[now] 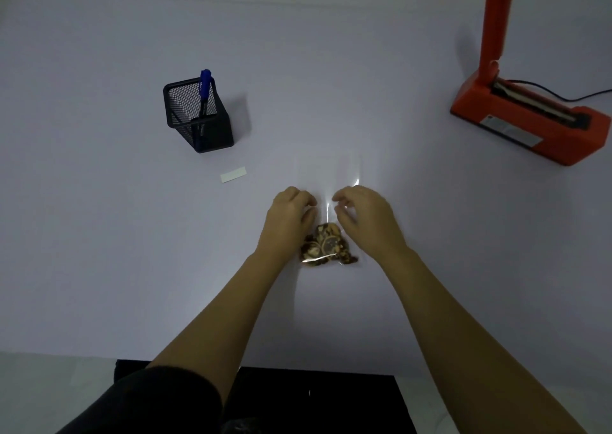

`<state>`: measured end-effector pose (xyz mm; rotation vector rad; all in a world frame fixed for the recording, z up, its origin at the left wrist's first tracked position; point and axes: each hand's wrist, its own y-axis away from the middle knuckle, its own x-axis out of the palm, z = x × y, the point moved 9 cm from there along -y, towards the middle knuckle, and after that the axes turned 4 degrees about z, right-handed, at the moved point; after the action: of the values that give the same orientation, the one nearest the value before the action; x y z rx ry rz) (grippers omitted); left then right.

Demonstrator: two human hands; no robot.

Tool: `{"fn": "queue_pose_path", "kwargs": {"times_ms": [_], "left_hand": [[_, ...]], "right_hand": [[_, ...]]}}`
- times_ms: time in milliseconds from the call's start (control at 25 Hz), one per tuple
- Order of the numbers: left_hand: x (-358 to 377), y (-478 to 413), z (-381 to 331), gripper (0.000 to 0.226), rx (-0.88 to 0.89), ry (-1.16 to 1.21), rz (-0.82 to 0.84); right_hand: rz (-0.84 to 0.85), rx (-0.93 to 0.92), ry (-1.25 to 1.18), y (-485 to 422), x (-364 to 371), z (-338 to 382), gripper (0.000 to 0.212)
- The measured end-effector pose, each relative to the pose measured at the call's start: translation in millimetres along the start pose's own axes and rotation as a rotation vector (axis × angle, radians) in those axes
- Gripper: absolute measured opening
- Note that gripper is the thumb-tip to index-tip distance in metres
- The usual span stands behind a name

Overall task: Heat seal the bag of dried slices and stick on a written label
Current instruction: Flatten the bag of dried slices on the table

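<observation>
A clear plastic bag point(329, 181) lies flat on the white table, its brown dried slices point(328, 244) bunched at the near end. My left hand point(289, 213) rests on the bag's left edge with fingers curled. On the right side of the bag, my right hand point(362, 216) pinches the film just above the slices. A small white label point(233, 174) lies left of the bag. The orange heat sealer point(526, 119) stands at the far right with its arm raised. A blue marker point(204, 90) stands in a black mesh pen holder point(198, 119).
A black cable point(563, 95) runs from the sealer towards the right edge. The table's near edge meets a dark surface point(318, 400) close to my body. White tabletop point(99, 234) stretches to the left of my arms.
</observation>
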<state>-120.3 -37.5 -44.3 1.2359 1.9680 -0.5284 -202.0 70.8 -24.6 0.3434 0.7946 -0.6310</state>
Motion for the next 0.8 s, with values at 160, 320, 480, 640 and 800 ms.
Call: {"fn": "queue_pose_path", "kwargs": {"times_ms": [160,320,480,640,800], "left_hand": [[13.3,-4.0,-1.6,0.01,0.092,-0.092,0.118],[13.3,-9.6,-2.5,0.009,0.162,-0.147,0.122],[21.8,-12.2,-5.8,0.01,0.216,-0.143,0.218],[17.3,-21.1,9.0,0.029,0.145,-0.145,0.274],[12.9,-33.2,16.3,0.06,0.099,-0.163,0.366]], "right_hand": [[0.19,0.021,0.14,-6.2,20.5,-7.2,0.016],[0.165,0.033,0.166,-9.7,11.8,-9.8,0.018],[0.233,-0.013,0.133,-16.5,24.0,-6.2,0.015],[0.202,0.033,0.058,-20.9,20.2,-22.4,0.017],[0.291,0.005,0.11,-31.3,19.6,-27.2,0.046]]}}
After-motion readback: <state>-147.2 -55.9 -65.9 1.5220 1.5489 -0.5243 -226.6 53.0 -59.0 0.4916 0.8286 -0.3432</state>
